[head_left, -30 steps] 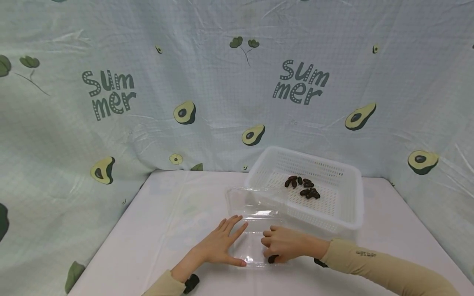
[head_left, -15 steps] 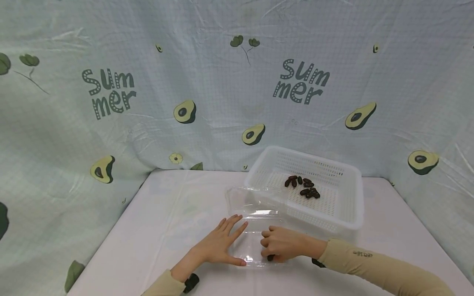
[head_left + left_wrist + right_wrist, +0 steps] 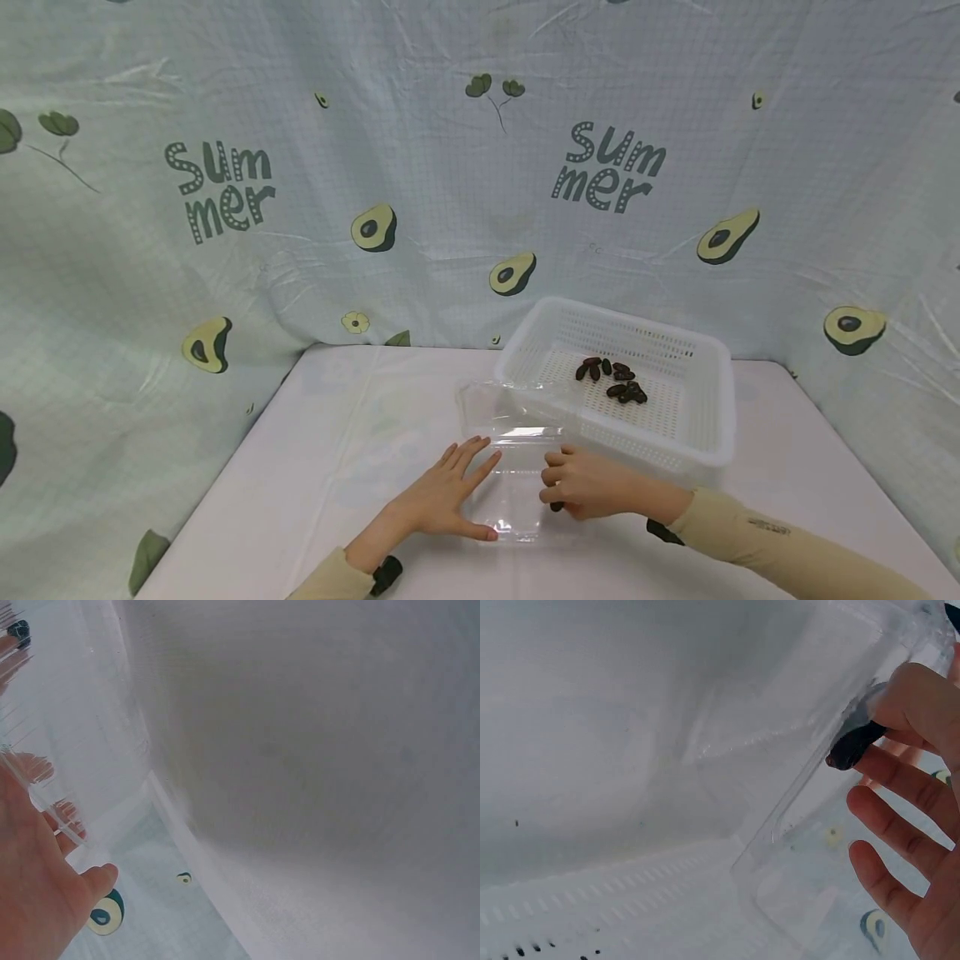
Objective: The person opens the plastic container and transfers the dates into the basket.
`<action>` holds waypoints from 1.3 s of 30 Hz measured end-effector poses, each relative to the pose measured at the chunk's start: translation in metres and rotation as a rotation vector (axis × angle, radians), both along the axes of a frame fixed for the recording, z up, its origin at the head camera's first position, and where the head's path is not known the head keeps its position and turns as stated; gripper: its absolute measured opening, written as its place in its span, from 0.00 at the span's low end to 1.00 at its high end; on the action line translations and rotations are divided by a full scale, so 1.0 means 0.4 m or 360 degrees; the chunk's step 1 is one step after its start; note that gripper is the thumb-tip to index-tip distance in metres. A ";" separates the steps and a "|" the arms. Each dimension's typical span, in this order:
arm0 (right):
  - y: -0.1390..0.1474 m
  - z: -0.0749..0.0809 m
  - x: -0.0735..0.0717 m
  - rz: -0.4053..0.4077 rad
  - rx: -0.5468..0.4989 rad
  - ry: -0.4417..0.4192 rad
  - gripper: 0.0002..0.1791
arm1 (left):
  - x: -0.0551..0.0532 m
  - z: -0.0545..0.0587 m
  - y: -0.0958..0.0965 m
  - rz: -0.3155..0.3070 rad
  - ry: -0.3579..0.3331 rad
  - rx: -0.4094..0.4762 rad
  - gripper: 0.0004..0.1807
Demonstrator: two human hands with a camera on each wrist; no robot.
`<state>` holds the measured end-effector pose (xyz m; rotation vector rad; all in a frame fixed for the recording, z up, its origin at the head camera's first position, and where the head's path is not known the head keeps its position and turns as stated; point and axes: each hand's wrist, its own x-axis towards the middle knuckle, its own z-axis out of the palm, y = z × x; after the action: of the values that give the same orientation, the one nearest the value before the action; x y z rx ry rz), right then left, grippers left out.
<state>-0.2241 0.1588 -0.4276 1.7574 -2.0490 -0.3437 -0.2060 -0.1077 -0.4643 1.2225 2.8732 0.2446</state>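
Observation:
A clear plastic clamshell box point(image 3: 517, 500) lies on the table, its lid point(image 3: 483, 407) folded back and lapping the white basket. Spread over the box's left side, my left hand point(image 3: 442, 500) touches it with fingers fairly straight; the left wrist view also shows that hand point(image 3: 37, 877) against the clear plastic. Over the box's right part, my right hand point(image 3: 588, 483) holds a dark brown date point(image 3: 557, 506). Seen from the right wrist, thumb and index finger pinch the date point(image 3: 855, 745) while the other fingers extend loosely, just beside the plastic wall.
Behind and to the right stands a white perforated basket point(image 3: 712, 454), partly under the lid. Several dates point(image 3: 630, 392) lie on its floor in two loose clusters. A printed curtain point(image 3: 435, 167) hangs behind and around the pale table point(image 3: 360, 417).
My right hand has shifted slightly left, then up and to the right, keeping hold of the date. The left hand has stayed in place on the box.

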 end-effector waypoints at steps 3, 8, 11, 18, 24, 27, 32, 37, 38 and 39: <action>0.020 0.014 0.001 0.0004 -0.0090 0.0010 0.12 | 0.001 0.000 -0.001 -0.0006 -0.0001 0.0002 0.55; 0.065 0.050 -0.001 -0.0047 -0.0183 -0.0032 0.16 | 0.001 0.001 -0.003 -0.0019 0.0001 0.0004 0.54; 0.097 0.078 -0.005 -0.0108 -0.0235 -0.0082 0.17 | 0.002 0.003 -0.003 -0.0019 0.0003 0.0006 0.54; 0.176 0.143 -0.033 -0.0281 -0.0338 -0.0106 0.17 | 0.004 0.008 -0.001 0.0007 -0.0031 0.0028 0.54; 0.235 0.168 -0.095 -0.0409 -0.0417 -0.0109 0.16 | 0.005 0.008 0.000 0.0004 0.0016 0.0010 0.54; 0.258 0.166 -0.132 -0.0451 -0.0447 -0.0116 0.16 | 0.008 0.009 0.000 -0.0003 0.0024 0.0012 0.53; 0.280 0.152 -0.186 -0.0542 -0.0459 -0.0200 0.16 | 0.011 0.009 0.001 -0.0028 0.0046 0.0019 0.52; 0.289 0.139 -0.226 -0.0701 -0.0420 -0.0289 0.13 | 0.012 0.008 0.003 -0.0066 0.0111 0.0032 0.51; 0.290 0.137 -0.234 -0.0731 -0.0414 -0.0296 0.12 | 0.012 0.008 0.003 -0.0069 0.0119 0.0028 0.51; 0.291 0.135 -0.241 -0.0753 -0.0411 -0.0298 0.12 | 0.013 0.008 0.003 -0.0070 0.0131 0.0021 0.50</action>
<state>-0.3203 0.2750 -0.3736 1.1816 -2.5068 -0.0427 -0.2009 -0.1065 -0.4611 1.3275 2.9136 0.2181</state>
